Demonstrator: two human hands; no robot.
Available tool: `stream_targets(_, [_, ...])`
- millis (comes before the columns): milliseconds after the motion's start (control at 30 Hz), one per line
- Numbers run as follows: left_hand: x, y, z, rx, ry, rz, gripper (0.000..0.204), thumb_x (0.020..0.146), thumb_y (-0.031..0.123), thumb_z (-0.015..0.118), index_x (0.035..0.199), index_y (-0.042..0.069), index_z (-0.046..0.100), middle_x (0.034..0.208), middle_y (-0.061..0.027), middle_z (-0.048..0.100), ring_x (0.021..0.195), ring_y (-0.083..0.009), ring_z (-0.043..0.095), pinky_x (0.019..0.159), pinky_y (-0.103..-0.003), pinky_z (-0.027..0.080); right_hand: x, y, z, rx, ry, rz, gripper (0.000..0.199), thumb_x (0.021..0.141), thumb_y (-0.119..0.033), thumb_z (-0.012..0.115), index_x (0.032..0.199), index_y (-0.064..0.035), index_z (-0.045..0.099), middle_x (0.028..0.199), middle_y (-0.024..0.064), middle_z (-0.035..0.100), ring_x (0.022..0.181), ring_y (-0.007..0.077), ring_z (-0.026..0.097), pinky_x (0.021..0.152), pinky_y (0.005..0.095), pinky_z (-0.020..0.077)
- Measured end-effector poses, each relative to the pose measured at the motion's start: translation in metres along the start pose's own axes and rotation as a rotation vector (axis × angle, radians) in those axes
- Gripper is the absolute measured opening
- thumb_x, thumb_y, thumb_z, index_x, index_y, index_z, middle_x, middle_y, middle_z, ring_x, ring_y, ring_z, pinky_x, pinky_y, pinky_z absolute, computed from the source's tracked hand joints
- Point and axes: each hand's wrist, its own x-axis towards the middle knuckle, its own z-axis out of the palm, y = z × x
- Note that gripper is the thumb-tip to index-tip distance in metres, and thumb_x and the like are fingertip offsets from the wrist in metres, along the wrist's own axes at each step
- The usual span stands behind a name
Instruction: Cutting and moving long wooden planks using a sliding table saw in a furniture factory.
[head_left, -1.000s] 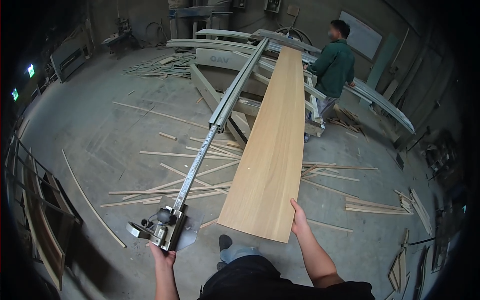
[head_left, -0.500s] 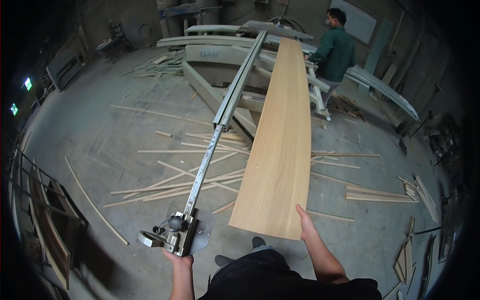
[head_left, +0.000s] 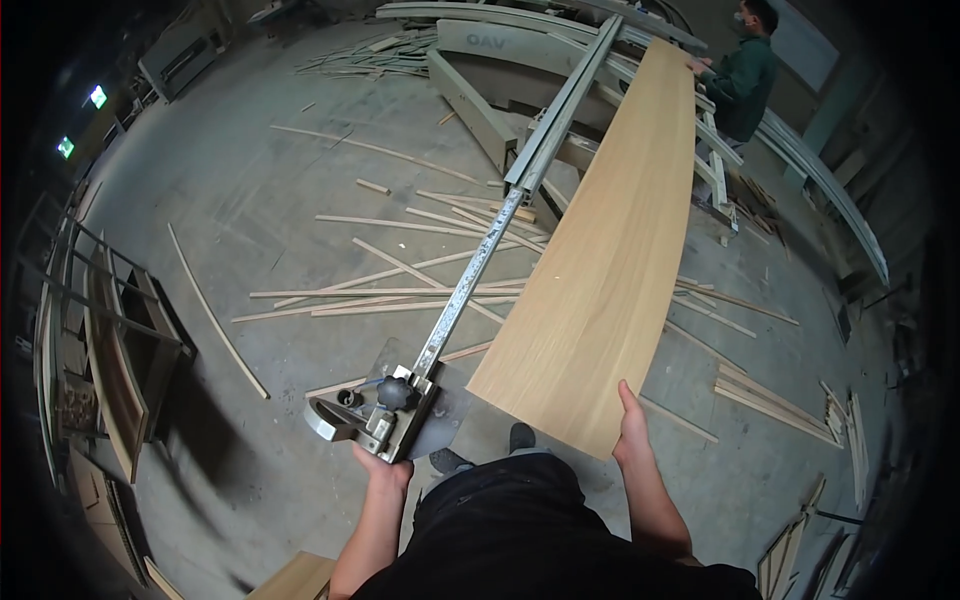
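A long, pale wood-grain board (head_left: 605,250) stretches away from me toward the machine. My right hand (head_left: 633,435) holds its near right corner, thumb on top and fingers hidden underneath. To the left of the board runs a metal rail (head_left: 475,265) with a scale strip, and its near end carries a metal stop block (head_left: 400,410) with a black knob and a curved handle. My left hand (head_left: 385,470) grips this stop from below; the block covers most of its fingers. The board's far end lies by a co-worker (head_left: 742,85) in a green top, whose hand is near its edge.
A large sliding-table machine (head_left: 490,45) stands ahead. Thin wood strips (head_left: 390,300) litter the floor beneath the rail, with more strips (head_left: 775,400) to the right. At the left is a rack of panels (head_left: 115,360). Another board (head_left: 295,580) shows at the lower left.
My view has tilted down and turned left, so the scene sits higher and further right. Another board has come into sight at the lower left. Both hands keep their holds.
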Motion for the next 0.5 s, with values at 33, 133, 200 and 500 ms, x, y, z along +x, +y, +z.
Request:
stream_targets(33, [-0.003, -0.002, 0.0, 0.003, 0.017, 0.007, 0.052, 0.09, 0.05, 0.03, 0.115, 0.013, 0.056, 0.114, -0.0066, 0.059, 0.106, -0.0263, 0.056, 0.1, -0.043, 0.04, 0.003, 0.0, 0.004, 0.003, -0.008, 0.019, 0.055, 0.091, -0.036, 0.054, 0.129, 0.0026, 0.042, 0.121, 0.0175, 0.054, 0.11, 0.0309, 0.054, 0.091, 0.044, 0.046])
stream_targets(133, [-0.02, -0.009, -0.006, 0.006, 0.035, -0.008, 0.055, 0.09, 0.052, 0.028, 0.117, 0.014, 0.055, 0.116, -0.0068, 0.058, 0.108, -0.027, 0.055, 0.1, -0.043, 0.039, 0.01, 0.02, -0.003, -0.023, 0.033, 0.022, 0.055, 0.092, -0.04, 0.051, 0.13, -0.0002, 0.043, 0.124, 0.0159, 0.054, 0.112, 0.03, 0.053, 0.094, 0.0426, 0.0442])
stream_targets(200, [-0.037, -0.012, -0.006, 0.001, 0.077, -0.018, 0.058, 0.089, 0.054, 0.027, 0.12, 0.013, 0.054, 0.12, -0.0074, 0.056, 0.11, -0.0282, 0.054, 0.1, -0.045, 0.04, 0.001, 0.017, 0.007, -0.047, 0.032, 0.018, 0.055, 0.092, -0.039, 0.052, 0.13, 0.0002, 0.043, 0.124, 0.016, 0.054, 0.111, 0.0298, 0.054, 0.093, 0.0423, 0.0449])
stream_targets(500, [-0.031, -0.017, -0.031, 0.031, -0.008, 0.003, 0.057, 0.089, 0.055, 0.028, 0.116, 0.014, 0.056, 0.113, -0.0062, 0.059, 0.105, -0.0264, 0.056, 0.095, -0.043, 0.043, 0.078, -0.019, 0.003, -0.15, 0.023, -0.064, 0.059, 0.089, -0.037, 0.06, 0.127, 0.0058, 0.043, 0.119, 0.018, 0.056, 0.105, 0.0286, 0.059, 0.087, 0.0404, 0.0487])
